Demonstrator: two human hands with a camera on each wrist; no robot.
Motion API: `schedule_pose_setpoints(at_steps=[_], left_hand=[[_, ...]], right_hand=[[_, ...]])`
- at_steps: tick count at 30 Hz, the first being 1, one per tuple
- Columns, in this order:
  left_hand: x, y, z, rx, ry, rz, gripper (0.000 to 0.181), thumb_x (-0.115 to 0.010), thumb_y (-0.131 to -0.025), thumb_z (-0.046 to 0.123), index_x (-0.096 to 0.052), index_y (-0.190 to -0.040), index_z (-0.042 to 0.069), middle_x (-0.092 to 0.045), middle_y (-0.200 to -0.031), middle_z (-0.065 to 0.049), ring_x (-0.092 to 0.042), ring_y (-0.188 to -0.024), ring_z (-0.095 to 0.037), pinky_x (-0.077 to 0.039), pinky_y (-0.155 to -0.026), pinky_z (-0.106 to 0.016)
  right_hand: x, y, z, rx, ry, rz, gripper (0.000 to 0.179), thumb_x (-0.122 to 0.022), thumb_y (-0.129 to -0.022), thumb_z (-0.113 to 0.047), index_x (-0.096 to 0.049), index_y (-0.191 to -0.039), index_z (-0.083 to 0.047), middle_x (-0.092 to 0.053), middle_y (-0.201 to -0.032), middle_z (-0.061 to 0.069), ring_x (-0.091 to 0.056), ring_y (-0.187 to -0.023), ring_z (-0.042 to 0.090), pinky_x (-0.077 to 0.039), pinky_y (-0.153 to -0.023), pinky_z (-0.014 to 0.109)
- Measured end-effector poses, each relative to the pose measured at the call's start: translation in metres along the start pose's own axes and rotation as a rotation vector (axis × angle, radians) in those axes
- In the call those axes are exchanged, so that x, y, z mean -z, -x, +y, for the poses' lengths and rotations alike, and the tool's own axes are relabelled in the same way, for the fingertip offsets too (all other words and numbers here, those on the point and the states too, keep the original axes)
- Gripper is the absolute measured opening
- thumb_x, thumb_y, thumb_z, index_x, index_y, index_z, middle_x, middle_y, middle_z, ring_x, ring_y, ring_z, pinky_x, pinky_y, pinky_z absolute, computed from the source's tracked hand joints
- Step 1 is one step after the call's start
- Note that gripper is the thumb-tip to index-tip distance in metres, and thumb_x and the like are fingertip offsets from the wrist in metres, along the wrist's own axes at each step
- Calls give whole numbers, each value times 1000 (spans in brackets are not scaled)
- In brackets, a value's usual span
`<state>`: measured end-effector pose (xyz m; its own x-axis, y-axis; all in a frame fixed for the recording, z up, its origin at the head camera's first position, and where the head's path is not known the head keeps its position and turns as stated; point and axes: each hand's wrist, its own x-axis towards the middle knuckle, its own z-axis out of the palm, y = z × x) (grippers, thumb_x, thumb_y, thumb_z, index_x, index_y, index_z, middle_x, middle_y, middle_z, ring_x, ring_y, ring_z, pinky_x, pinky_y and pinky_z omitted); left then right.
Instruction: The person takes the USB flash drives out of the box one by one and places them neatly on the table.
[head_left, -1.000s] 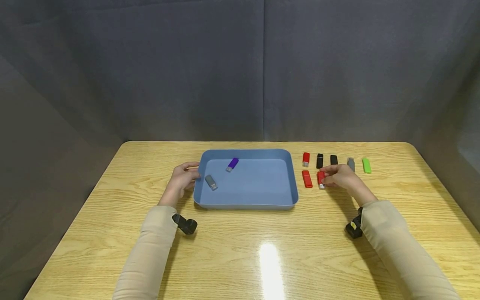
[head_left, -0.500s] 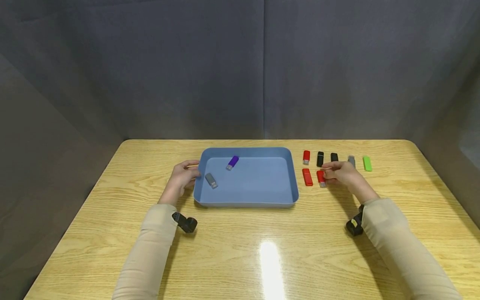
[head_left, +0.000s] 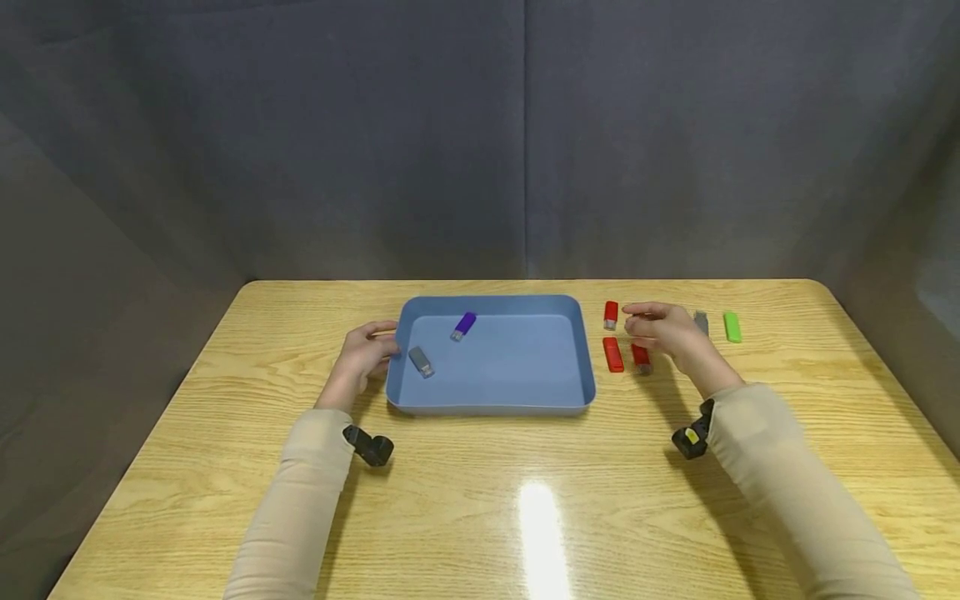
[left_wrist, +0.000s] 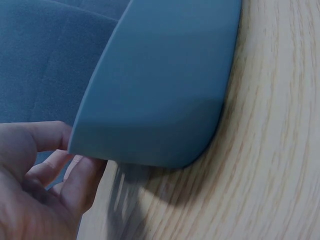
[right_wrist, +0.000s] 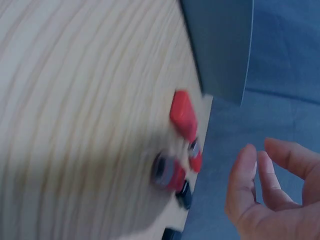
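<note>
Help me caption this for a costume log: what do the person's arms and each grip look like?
The left sleeve and right sleeve are long, plain beige. The left wrist camera and right wrist camera are black; the right one bears a yellow mark. The left grip and right grip wear no gloves.

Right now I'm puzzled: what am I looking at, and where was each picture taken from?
No machine works here, just a person's bare hands. The wide picture comes from a head camera; the closer ones from small wrist cameras. On the wooden table stands a blue tray holding a purple memory stick and a grey memory stick. To its right lie three red sticks, another grey stick, a green stick and black sticks. The left hand touches the tray; the right hand hovers over the sticks, apparently holding nothing.
</note>
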<state>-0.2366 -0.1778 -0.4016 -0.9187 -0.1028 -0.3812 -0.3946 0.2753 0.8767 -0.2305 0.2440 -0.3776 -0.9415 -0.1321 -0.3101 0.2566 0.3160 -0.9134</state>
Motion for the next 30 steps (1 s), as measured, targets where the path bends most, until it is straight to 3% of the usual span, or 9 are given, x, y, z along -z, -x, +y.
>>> schedule_pose_setpoints(at_steps=[6, 13, 18, 21, 26, 30], left_hand=[[0, 0, 0, -4, -3, -2, 52, -52, -89, 2, -46, -140, 7, -52, -138, -18, -59, -104, -19, -51, -87, -29], [-1, 0, 0, -2, -7, 1, 52, -52, -88, 2, -47, -139, 7, -53, -137, -18, -60, -106, -20, -51, -86, -28], [0, 0, 0, -2, -11, 2, 52, -52, -88, 2, -46, -139, 7, -52, -137, -18, -60, -104, -19, -51, -82, -25], [0, 0, -1, -6, -12, 2, 51, -52, -88, 2, -47, -139, 7, -52, -137, -18, -60, -101, -17, -51, -79, -23], [-1, 0, -1, -15, -3, -2, 50, -52, -89, 3, -46, -139, 6, -53, -136, -19, -60, -96, -14, -50, -74, -19], [-1, 0, -2, -16, -2, 0, 50, -53, -89, 3, -47, -139, 6, -53, -136, -19, -61, -98, -15, -51, -76, -20]], right_hand=[[-20, -4, -10, 19, 37, 13, 49, -52, -96, -11, -38, -140, 6, -57, -107, -2, -56, -89, -3, -52, -91, 22], [-42, -8, -20, 40, 20, 2, 47, -52, -96, -8, -41, -140, 5, -55, -110, 3, -56, -89, -1, -49, -101, 33], [-56, -10, -29, 34, 10, -10, 46, -51, -96, -7, -42, -139, 4, -52, -125, 16, -57, -99, 7, -50, -97, 28], [-64, -12, -33, 41, 13, -15, 45, -51, -96, -7, -44, -139, 4, -55, -119, 12, -57, -99, 8, -50, -97, 29], [-79, -17, -35, 45, 17, -36, 44, -50, -96, -5, -43, -138, 5, -55, -121, 17, -57, -112, 24, -47, -103, 39], [-92, -22, -37, 38, -2, -37, 43, -51, -96, -4, -45, -137, 5, -52, -127, 22, -54, -119, 30, -47, -103, 39]])
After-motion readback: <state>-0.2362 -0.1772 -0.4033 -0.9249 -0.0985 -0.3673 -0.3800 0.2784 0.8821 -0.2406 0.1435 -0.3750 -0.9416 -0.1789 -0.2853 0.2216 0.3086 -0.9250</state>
